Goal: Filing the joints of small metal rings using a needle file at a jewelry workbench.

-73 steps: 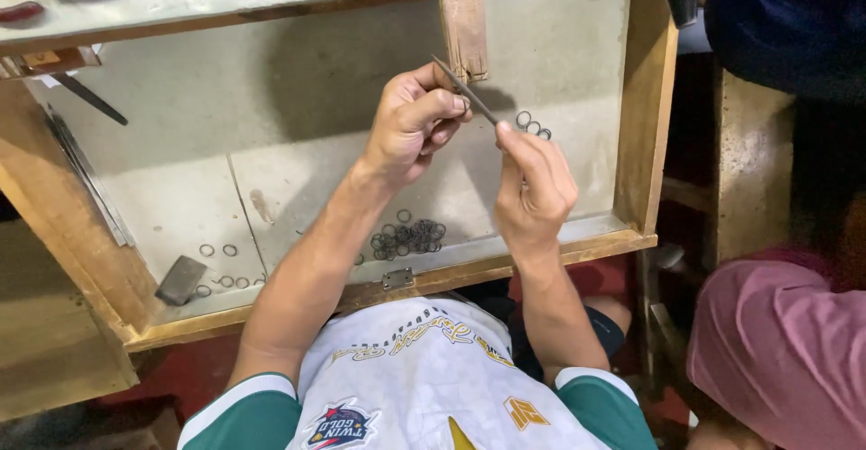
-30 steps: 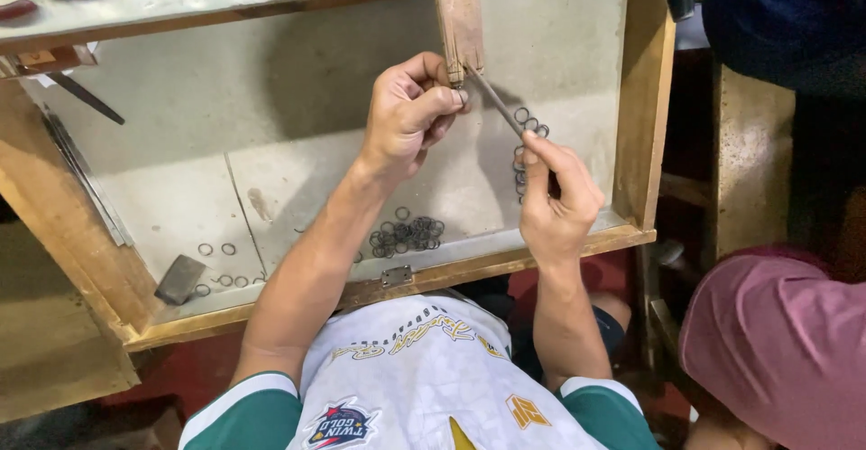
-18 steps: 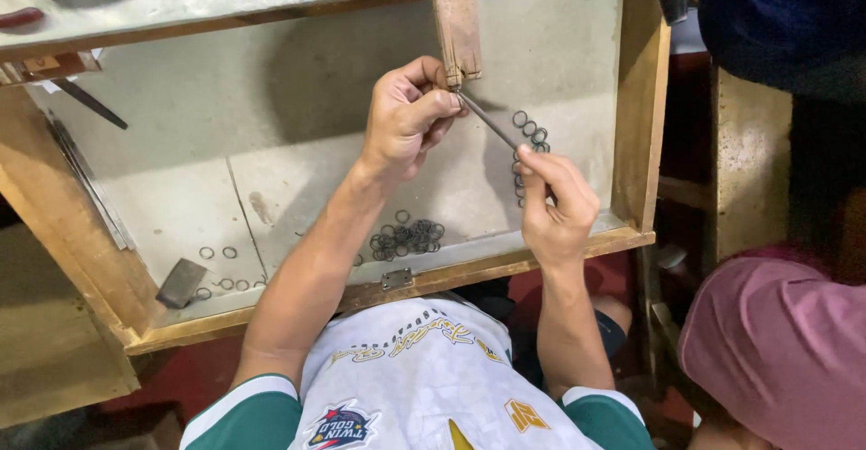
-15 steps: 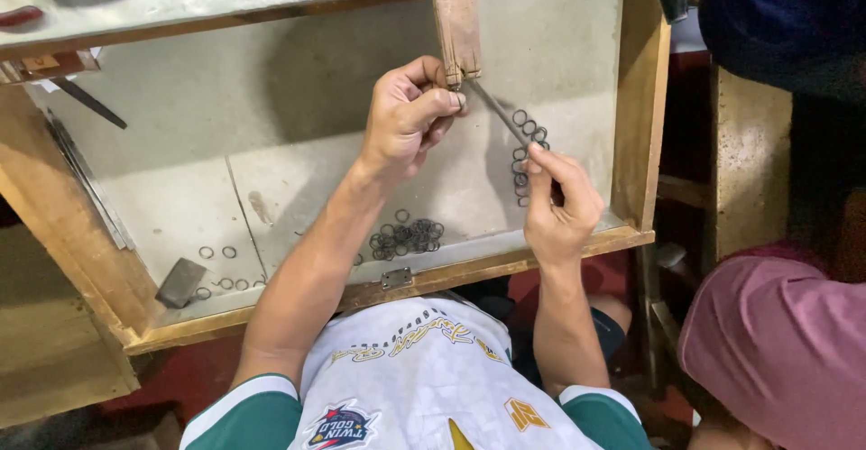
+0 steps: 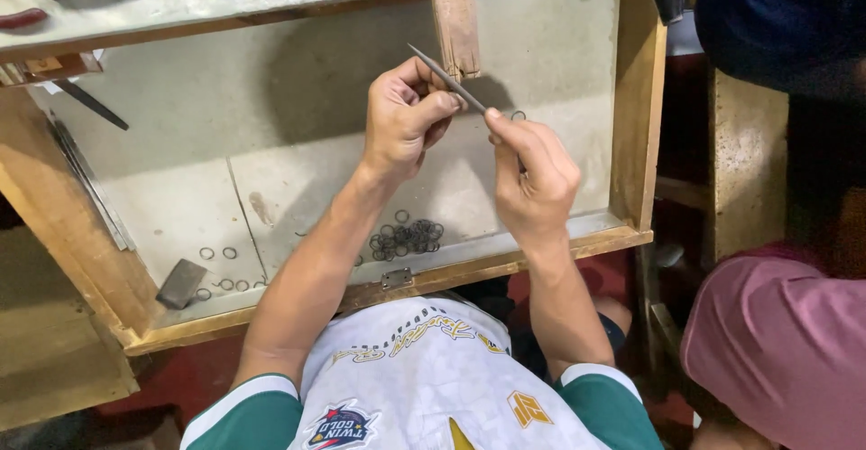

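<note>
My left hand point(image 5: 406, 123) is raised in front of the wooden bench peg point(image 5: 454, 17), its thumb and fingers pinched on something small that they hide. My right hand point(image 5: 532, 175) grips the near end of a thin grey file point(image 5: 446, 78). The file slants up and left across my left fingertips, and its tip stands past them beside the peg. Both hands hover over a pale tray in a wooden frame point(image 5: 636, 107). A heap of small dark metal rings point(image 5: 406, 236) lies on the tray below my hands.
Loose rings point(image 5: 221, 270) and a dark metal block point(image 5: 180, 283) lie at the tray's near left. Metal strips point(image 5: 86, 184) and a dark rod point(image 5: 90, 105) rest along its left side. Another person in pink point(image 5: 785, 351) sits close on the right.
My right hand has risen and moved left toward my left hand, pushing the file up across the left fingertips. The rings at the tray's right are now mostly covered by it.
</note>
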